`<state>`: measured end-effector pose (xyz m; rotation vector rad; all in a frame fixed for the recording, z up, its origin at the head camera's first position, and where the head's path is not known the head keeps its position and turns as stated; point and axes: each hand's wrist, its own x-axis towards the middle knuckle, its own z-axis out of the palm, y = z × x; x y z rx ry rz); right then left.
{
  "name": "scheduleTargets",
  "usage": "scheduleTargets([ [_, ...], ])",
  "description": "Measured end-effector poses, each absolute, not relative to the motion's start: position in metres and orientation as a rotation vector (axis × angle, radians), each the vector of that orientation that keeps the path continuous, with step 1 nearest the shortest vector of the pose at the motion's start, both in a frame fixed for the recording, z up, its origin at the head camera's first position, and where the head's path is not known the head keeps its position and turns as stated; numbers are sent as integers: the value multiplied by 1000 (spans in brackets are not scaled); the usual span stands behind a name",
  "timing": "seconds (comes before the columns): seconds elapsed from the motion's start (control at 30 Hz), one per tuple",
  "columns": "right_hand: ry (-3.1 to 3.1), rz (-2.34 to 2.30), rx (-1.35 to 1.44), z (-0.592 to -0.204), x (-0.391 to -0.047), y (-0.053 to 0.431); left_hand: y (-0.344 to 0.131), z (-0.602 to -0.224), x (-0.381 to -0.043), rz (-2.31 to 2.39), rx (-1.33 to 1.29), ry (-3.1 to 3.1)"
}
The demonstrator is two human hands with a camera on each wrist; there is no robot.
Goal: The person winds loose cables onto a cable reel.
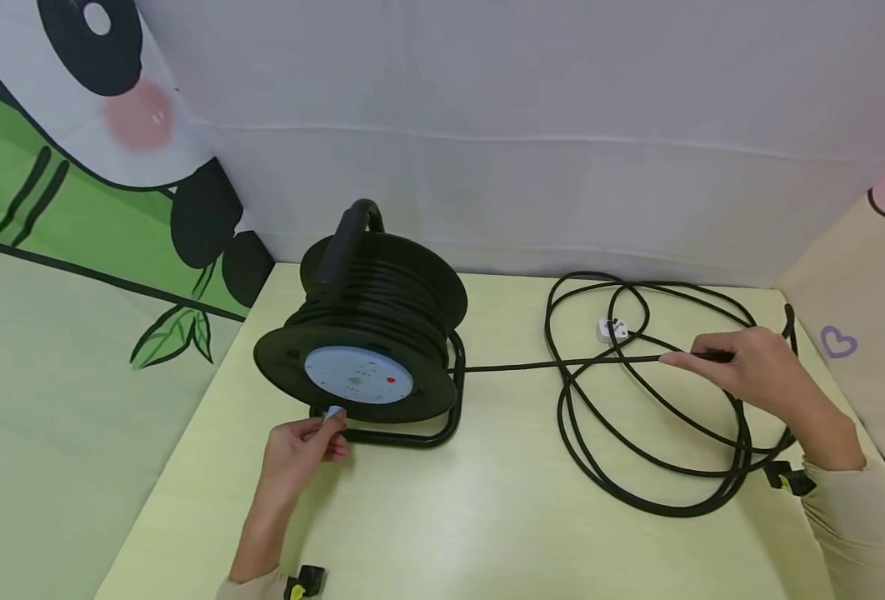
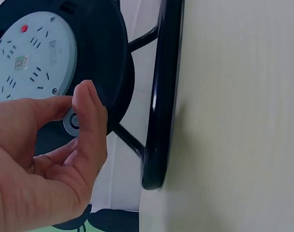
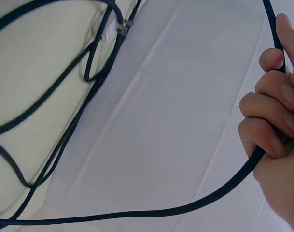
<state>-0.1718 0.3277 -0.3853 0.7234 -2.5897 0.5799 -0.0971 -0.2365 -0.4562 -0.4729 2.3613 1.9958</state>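
Observation:
A black cable reel (image 1: 382, 283) stands on its tubular frame at the left of the table, many turns of cable wound on its drum. Its front disc carries a light grey round socket panel (image 2: 35, 53) with a red button. At the disc's lower rim, my left hand (image 1: 303, 454) pinches a small grey crank knob (image 2: 71, 122) between thumb and fingers. My right hand (image 1: 750, 367) grips the black cable (image 1: 517, 367), fingers curled round it, in the right wrist view too. From there the cable runs nearly straight to the drum.
Loose loops of cable (image 1: 682, 510) lie on the right half of the table (image 1: 442, 533). Among them is a white plug (image 1: 612, 331). A pale fabric wall (image 1: 525, 192) rises behind the table, with printed side panels left and right.

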Motion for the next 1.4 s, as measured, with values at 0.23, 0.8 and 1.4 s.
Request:
scheduleTargets([
  [0.23, -2592, 530, 620, -384, -166, 340, -254, -446, -99, 1965, -514, 2369],
  [0.8, -2606, 521, 499, -402, -159, 368, -273, -398, -99, 2028, -607, 2495],
  [1.4, -2783, 606, 326, -418, -159, 370, -251, -353, -94, 2300, -488, 2470],
])
